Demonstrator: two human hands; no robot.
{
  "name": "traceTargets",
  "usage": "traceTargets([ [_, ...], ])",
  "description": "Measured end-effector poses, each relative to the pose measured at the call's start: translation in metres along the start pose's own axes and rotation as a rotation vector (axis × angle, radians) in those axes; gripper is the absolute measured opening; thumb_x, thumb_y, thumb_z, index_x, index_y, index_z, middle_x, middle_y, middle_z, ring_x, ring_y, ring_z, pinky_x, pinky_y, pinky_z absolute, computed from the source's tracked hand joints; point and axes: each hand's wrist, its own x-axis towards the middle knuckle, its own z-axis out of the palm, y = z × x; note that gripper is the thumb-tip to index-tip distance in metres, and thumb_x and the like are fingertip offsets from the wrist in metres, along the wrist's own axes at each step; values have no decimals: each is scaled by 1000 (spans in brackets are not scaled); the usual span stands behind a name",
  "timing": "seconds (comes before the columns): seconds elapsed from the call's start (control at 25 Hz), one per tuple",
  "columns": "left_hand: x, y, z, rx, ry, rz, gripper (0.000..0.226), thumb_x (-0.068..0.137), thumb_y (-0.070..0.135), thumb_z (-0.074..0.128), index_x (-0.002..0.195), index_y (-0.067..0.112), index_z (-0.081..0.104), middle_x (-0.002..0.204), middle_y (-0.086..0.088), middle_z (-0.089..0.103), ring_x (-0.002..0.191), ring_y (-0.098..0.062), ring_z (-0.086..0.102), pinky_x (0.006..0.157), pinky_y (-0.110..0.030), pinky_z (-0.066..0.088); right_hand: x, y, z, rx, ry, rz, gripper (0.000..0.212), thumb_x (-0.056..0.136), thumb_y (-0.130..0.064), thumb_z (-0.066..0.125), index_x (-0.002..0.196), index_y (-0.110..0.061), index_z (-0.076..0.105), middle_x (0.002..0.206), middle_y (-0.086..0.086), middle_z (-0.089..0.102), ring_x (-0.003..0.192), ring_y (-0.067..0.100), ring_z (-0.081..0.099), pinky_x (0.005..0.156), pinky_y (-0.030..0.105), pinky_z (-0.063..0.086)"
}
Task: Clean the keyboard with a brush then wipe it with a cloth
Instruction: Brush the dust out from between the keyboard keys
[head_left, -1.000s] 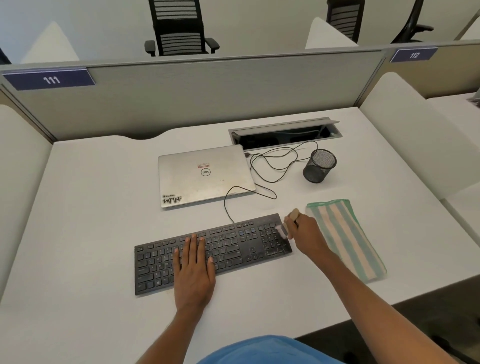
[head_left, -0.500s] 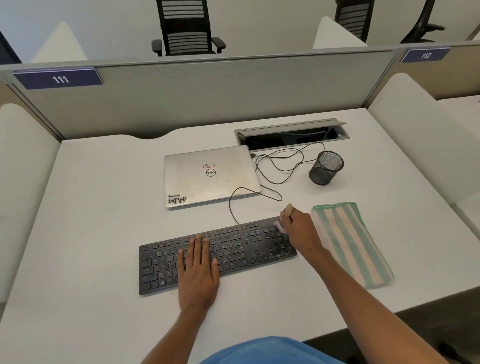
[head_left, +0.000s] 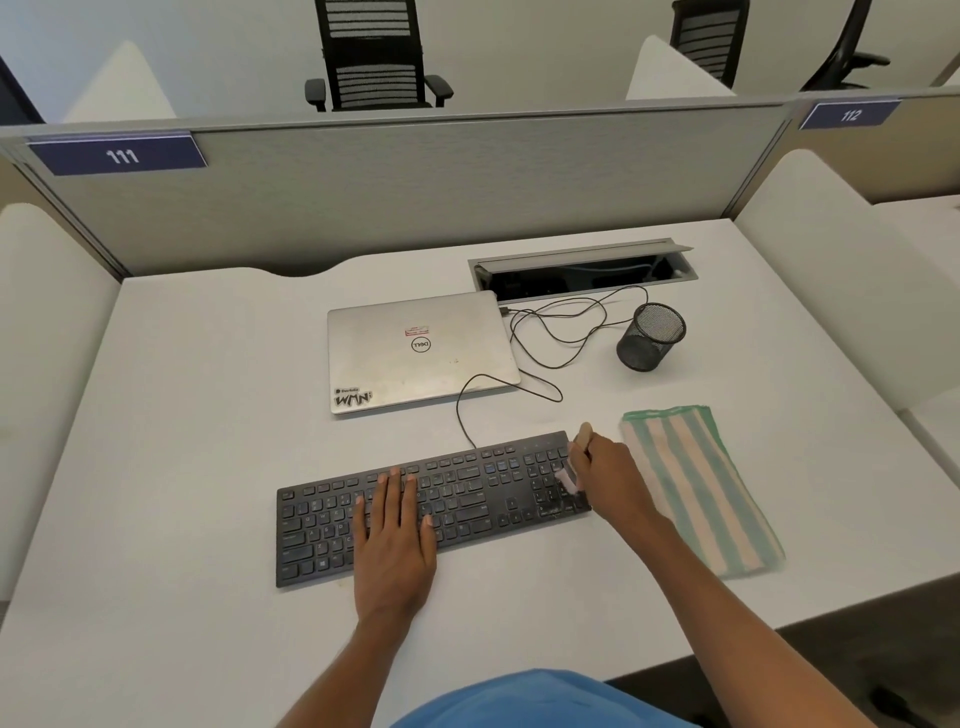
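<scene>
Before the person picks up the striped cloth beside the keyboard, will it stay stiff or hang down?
The striped cloth will probably droop and unfold: it lies flat, thin and soft-edged. It looks light, so lifting it should be easy. Pushed on the smooth white desk, it would likely slide or bunch.

- brush (head_left: 585, 434): mostly hidden inside the right hand (head_left: 608, 478); only the pale handle tip and a blurred bristle end show
- keyboard (head_left: 467, 493): middle keys covered by the flat left hand (head_left: 392, 540); right end hidden under the right hand; legends too small to read
- both forearms: cut off by the lower edge
- chairs (head_left: 374, 57): tops cropped, bases hidden behind the partition (head_left: 415, 192)
- cable recess (head_left: 582, 278): interior too dark to identify
- laptop (head_left: 415, 364): red sticker (head_left: 416, 330) illegible
</scene>
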Motion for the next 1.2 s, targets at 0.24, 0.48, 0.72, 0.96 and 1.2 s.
traceTargets([
  [0.24, 0, 0, 0, 3, -2, -7, 64, 108, 42, 25, 166, 15, 28, 174, -7, 24, 163, -22, 14, 131, -55, 11, -10, -5, -6, 85, 57, -29, 37, 108, -27, 42, 74, -16, 51, 61, -12, 56, 53, 0, 60, 53, 17, 44],
  [0.48, 0, 0, 0, 20, 1, -6, 64, 109, 42, 24, 167, 15, 25, 175, -6, 21, 163, -21, 12, 132, -54, 10, -17, -5, -8, -113, -49, 19, 34, 107, -29, 44, 80, -13, 54, 63, -10, 52, 59, 16, 56, 47, 20, 29],
  [0.72, 0, 0, -1, 17, -10, -14, 63, 109, 41, 24, 166, 15, 28, 174, -7, 23, 163, -22, 15, 131, -54, 11, -19, -29, -4, 216, -211, -39, 37, 104, -18, 53, 67, -14, 50, 67, -10, 60, 66, -4, 67, 58, 10, 42],
  [0.96, 0, 0, -1, 10, -3, -8, 64, 109, 42, 24, 166, 15, 27, 174, -7, 22, 163, -22, 14, 132, -54, 10, -16, -15, -10, 121, -1, -61, 39, 107, -27, 45, 70, -15, 50, 61, -11, 57, 51, -6, 58, 51, 14, 37],
  [1.2, -2, 0, 0, 3, 0, -8, 64, 109, 42, 22, 167, 15, 25, 175, -7, 22, 163, -21, 13, 132, -53, 9, -26, -12, 5, -5, 11, -74, 38, 108, -25, 42, 72, -16, 49, 57, -13, 49, 45, 1, 47, 50, 15, 32],
])
